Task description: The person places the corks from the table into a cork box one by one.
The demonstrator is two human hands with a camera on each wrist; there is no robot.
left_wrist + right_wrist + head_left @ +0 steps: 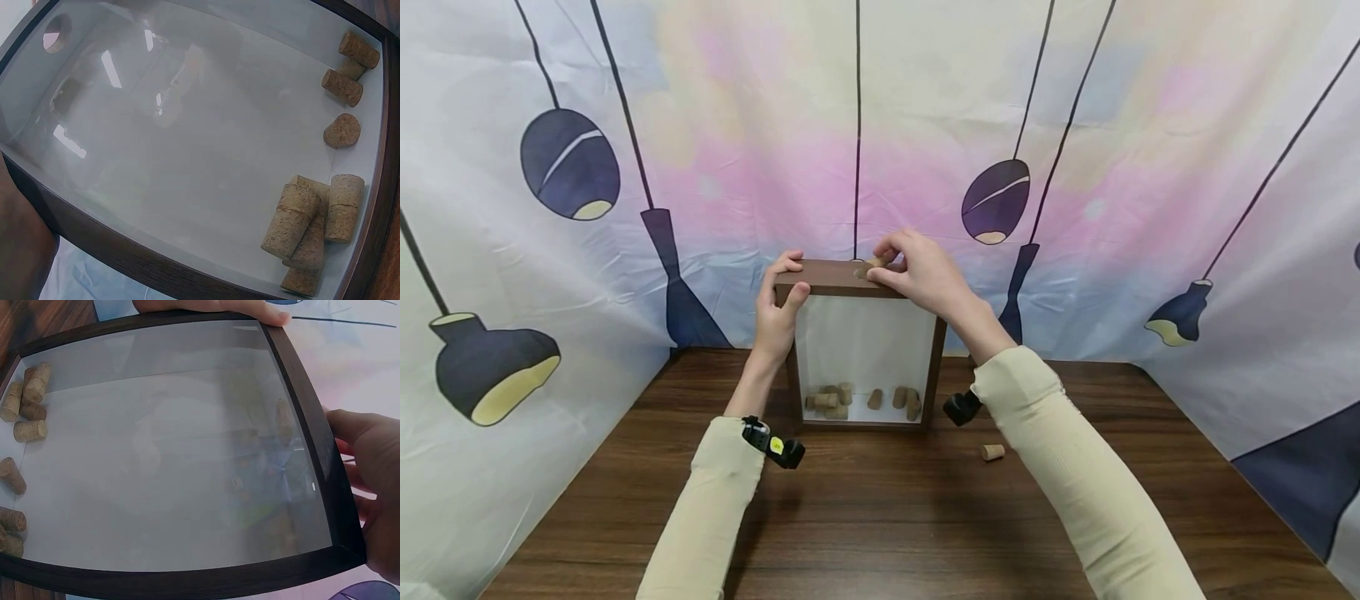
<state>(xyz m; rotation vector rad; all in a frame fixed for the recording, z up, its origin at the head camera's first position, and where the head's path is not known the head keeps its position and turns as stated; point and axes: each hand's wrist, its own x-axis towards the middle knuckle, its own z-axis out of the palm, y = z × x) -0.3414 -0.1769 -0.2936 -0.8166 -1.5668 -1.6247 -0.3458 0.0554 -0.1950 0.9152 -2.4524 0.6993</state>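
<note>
A dark wooden shadow box [823,275] with a clear front stands upright on the table. My left hand [775,321] grips its top left corner, thumb in front and fingers over the top. Between thumb and fingers of my right hand [931,275] is a cork [876,262], pinched at the round hole in the box's top edge. From inside, the hole [57,34] shows at the upper left of the left wrist view. Several corks [342,209] lie along the box's bottom behind the clear pane, some piled on each other.
One loose cork [992,452] lies on the brown wood-grain table [880,517], right of the box and near my right forearm. Behind the table hangs a cloth backdrop [760,150] printed with lamps. A wrist camera [784,452] is strapped to my left wrist.
</note>
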